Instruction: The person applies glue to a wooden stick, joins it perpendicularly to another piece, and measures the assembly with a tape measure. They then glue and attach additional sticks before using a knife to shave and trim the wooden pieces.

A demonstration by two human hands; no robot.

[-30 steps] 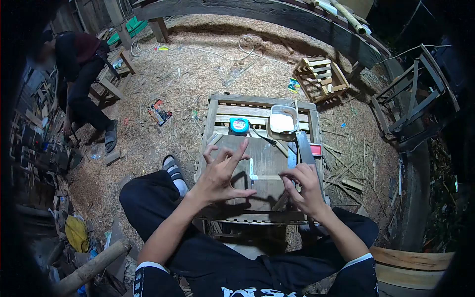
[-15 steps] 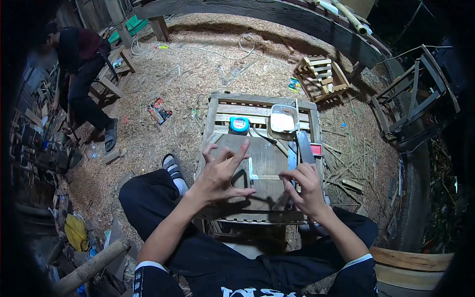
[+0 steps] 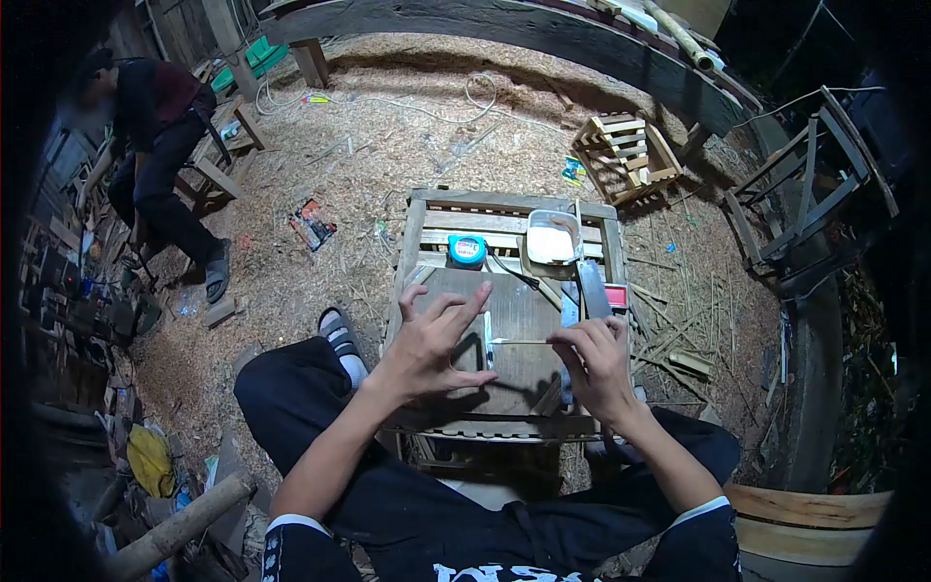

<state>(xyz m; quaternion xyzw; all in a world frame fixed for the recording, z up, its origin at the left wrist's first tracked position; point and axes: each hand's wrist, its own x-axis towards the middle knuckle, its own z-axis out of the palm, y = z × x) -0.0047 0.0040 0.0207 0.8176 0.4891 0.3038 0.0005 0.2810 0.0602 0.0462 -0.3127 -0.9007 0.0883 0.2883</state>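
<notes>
My left hand is over the small slatted wooden table, index finger and thumb spanning a short thin strip coated with white paste along its edge. Between the fingertips of my right hand is a thin wooden stick, held level, its white-tipped end touching the strip. Below both hands lies a flat brown board. A blue tape measure and a plastic tub of white paste sit beyond it. Close to my right hand are a broad metal blade and a metal ruler.
A red box sits at the table's right edge. Beyond are a slatted wooden crate, a wooden frame and a long beam. At left, another person bends over. Shavings and a cable cover the floor.
The right hand's stick has swung slightly upward at its tip and now meets the strip about midway. My left hand has barely shifted.
</notes>
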